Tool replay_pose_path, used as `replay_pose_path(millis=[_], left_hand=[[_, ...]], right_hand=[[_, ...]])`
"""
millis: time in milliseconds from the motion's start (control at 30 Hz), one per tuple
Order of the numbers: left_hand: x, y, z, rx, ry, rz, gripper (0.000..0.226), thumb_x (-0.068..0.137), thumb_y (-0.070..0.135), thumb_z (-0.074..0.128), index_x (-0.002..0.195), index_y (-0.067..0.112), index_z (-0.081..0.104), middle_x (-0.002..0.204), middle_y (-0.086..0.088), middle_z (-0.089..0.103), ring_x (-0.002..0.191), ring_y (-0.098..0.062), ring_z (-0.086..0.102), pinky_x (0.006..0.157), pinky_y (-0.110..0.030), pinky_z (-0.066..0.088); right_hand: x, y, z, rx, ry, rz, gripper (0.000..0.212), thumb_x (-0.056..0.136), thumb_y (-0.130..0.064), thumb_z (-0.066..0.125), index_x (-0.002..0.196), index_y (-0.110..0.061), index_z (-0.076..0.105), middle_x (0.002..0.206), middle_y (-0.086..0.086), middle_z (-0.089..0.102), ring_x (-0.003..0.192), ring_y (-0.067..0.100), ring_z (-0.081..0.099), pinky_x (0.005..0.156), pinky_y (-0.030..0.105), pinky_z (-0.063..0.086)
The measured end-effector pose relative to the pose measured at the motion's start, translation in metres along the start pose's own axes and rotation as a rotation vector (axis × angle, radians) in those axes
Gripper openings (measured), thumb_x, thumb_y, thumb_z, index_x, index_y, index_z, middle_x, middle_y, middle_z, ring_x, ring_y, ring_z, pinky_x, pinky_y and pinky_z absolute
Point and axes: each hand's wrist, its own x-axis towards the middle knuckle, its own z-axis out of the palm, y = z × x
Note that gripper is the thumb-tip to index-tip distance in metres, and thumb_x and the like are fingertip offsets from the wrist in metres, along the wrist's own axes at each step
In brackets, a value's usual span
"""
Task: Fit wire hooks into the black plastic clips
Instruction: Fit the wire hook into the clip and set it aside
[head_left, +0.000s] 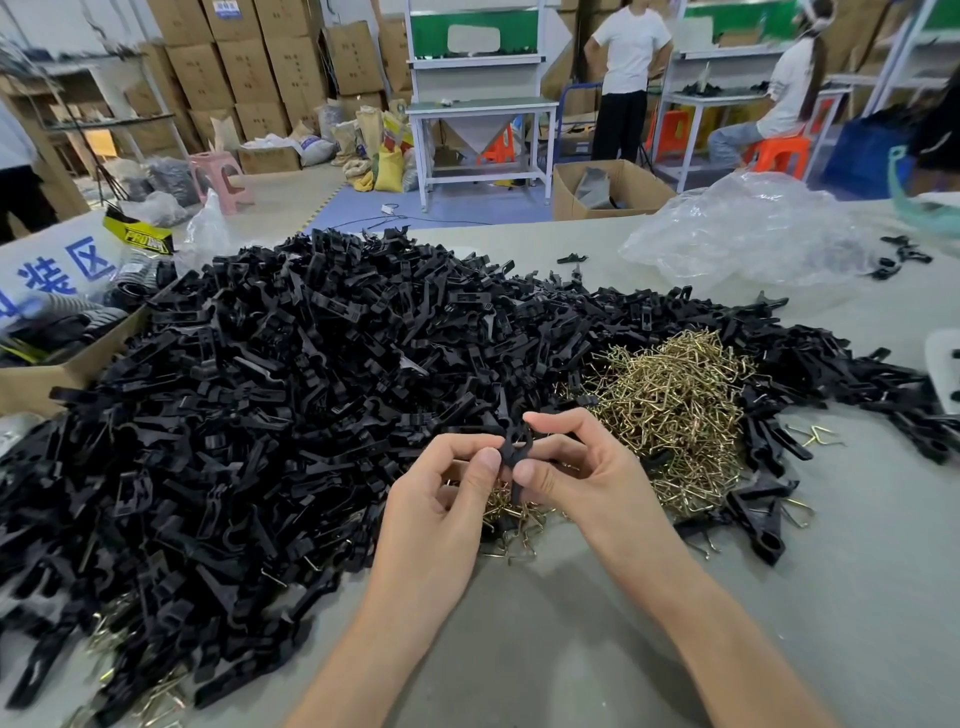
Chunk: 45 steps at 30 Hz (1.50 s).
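The heap of black clips (270, 395) fills the left and centre of the frame, within easy reach. At lower centre my left hand (441, 499) and right hand (576, 467) pinch one clip (511, 452) between thumbs and fingers, steadying it for a hook. The brass wire hooks (670, 405) lie right of centre. My fingers hide whether a hook is seated.

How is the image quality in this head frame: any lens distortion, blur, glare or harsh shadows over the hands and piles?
Head view: wide-angle bending at the edges, table rim and shelving bowed; light even, soft shadows only under the left hand and right hand; the held black clip is reasonably sharp; black clip pile loses detail toward the left edge; mild sheen on the plastic bag and wire hooks.
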Motion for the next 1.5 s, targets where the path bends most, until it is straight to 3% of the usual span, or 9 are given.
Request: replay_pose_path(millis=[300,433,567,667,767,867,967,1200,1500], left_hand=[[-0.004,0.002,0.000,0.003,-0.061,0.055,0.021,0.102,0.026,0.050,0.108,0.032,0.069,0.097,0.003,0.076,0.086,-0.022,0.073,0.080,-0.046,0.058],[-0.005,0.002,0.000,-0.013,-0.076,0.066,0.028,0.104,0.012,0.049,0.111,0.030,0.070,0.104,0.002,0.074,0.095,-0.017,0.071,0.084,-0.033,0.057],[-0.004,0.002,-0.002,-0.008,-0.109,0.095,0.035,0.103,0.010,0.048,0.117,0.034,0.070,0.108,0.008,0.072,0.096,-0.009,0.067,0.081,-0.016,0.050],[0.000,-0.002,-0.001,0.036,-0.077,0.052,0.039,0.105,0.015,0.045,0.132,0.040,0.060,0.114,0.017,0.069,0.103,-0.005,0.066,0.086,-0.017,0.050],[0.004,-0.012,-0.005,0.307,-0.036,0.073,0.033,0.104,0.022,0.047,0.132,0.036,0.057,0.110,0.021,0.067,0.101,-0.003,0.063,0.087,-0.023,0.050],[0.005,-0.018,-0.012,0.828,-0.157,0.180,0.030,0.103,0.034,0.045,0.129,0.032,0.059,0.115,0.020,0.061,0.111,-0.004,0.055,0.100,-0.026,0.040],[0.007,-0.017,-0.014,1.063,-0.230,0.172,0.033,0.102,0.047,0.040,0.124,0.036,0.063,0.119,0.019,0.058,0.114,-0.009,0.051,0.102,-0.028,0.030],[0.007,-0.019,-0.011,1.024,-0.222,0.112,0.038,0.095,0.061,0.034,0.119,0.046,0.060,0.108,0.021,0.053,0.109,-0.005,0.046,0.103,-0.026,0.022],[0.003,-0.015,-0.001,0.626,-0.013,0.199,0.012,0.097,0.032,0.059,0.100,0.034,0.071,0.102,0.023,0.063,0.103,-0.001,0.057,0.099,-0.031,0.037]], right_hand=[[0.000,-0.001,-0.007,0.040,-0.016,0.012,0.028,0.075,-0.019,0.079,0.100,-0.031,0.072,0.081,-0.003,0.070,0.080,0.021,0.070,0.076,0.026,0.057],[0.000,-0.003,-0.008,0.024,-0.078,0.052,0.037,0.077,-0.030,0.081,0.113,-0.031,0.075,0.089,-0.005,0.072,0.086,0.016,0.068,0.083,0.025,0.054],[0.001,-0.001,-0.007,0.012,-0.059,0.045,0.032,0.073,-0.038,0.081,0.104,-0.030,0.076,0.102,0.006,0.073,0.092,0.022,0.067,0.086,0.028,0.056],[0.005,-0.001,-0.010,0.100,0.005,0.012,0.026,0.075,-0.034,0.085,0.098,-0.028,0.075,0.111,0.012,0.073,0.101,0.023,0.069,0.086,0.027,0.057],[0.009,-0.005,-0.017,0.294,0.140,0.021,0.029,0.066,-0.029,0.081,0.093,-0.022,0.074,0.103,0.007,0.076,0.091,0.018,0.071,0.075,0.022,0.058],[0.009,-0.009,-0.024,0.349,0.222,0.019,0.041,0.069,-0.027,0.077,0.104,-0.011,0.065,0.093,0.005,0.074,0.081,0.013,0.070,0.072,0.022,0.058],[0.008,-0.010,-0.025,0.338,0.261,0.026,0.036,0.074,-0.027,0.073,0.105,-0.011,0.064,0.091,0.004,0.073,0.076,0.012,0.069,0.069,0.023,0.058],[0.008,-0.011,-0.021,0.265,0.261,0.047,0.035,0.078,-0.030,0.068,0.107,-0.012,0.064,0.092,0.003,0.072,0.076,0.011,0.067,0.068,0.022,0.056],[0.007,-0.008,-0.020,0.241,0.249,0.070,0.036,0.079,-0.032,0.069,0.108,-0.012,0.065,0.090,0.001,0.075,0.077,0.012,0.068,0.067,0.022,0.056]])
